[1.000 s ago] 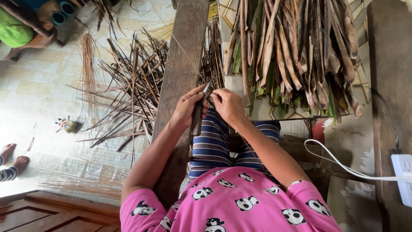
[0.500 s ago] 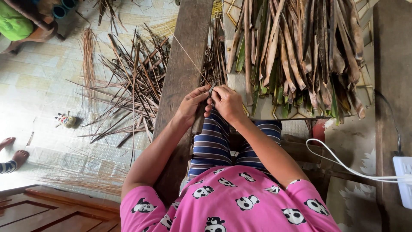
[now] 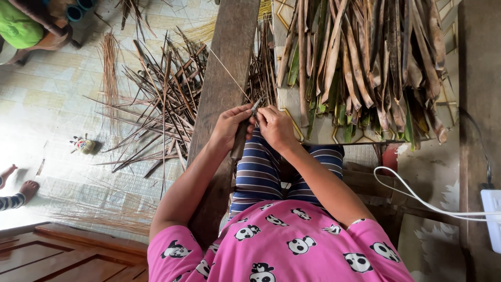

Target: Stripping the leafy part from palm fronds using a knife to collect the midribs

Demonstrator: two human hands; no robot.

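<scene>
- Leaf midrib, a thin pale stick, runs from between the two hands up and away across the wooden plank; its near end sits at the fingertips, over the person's striped lap.
- Left hand is closed around a dark-handled knife, whose small blade shows near the point where the hands meet.
- Right hand is pinched narrow on the near end of the strip, touching the left hand; just what its fingertips grip is too small to tell.
- To do this stripping well, I judge the blade should lie almost flat along the rib, so it shaves leaf off without cutting through the stick.
- Keeping the rib taut between the pinch and the plank looks useful, since a slack rib would likely bend and snap.
- Thumbs sit close to the edge, so short, controlled strokes away from the body seem safest.
- Dry brown and green palm leaves lie heaped on the mat ahead, just beyond the right hand.
- Dark stripped leaf scraps are scattered on the tiled floor left of the plank.
</scene>
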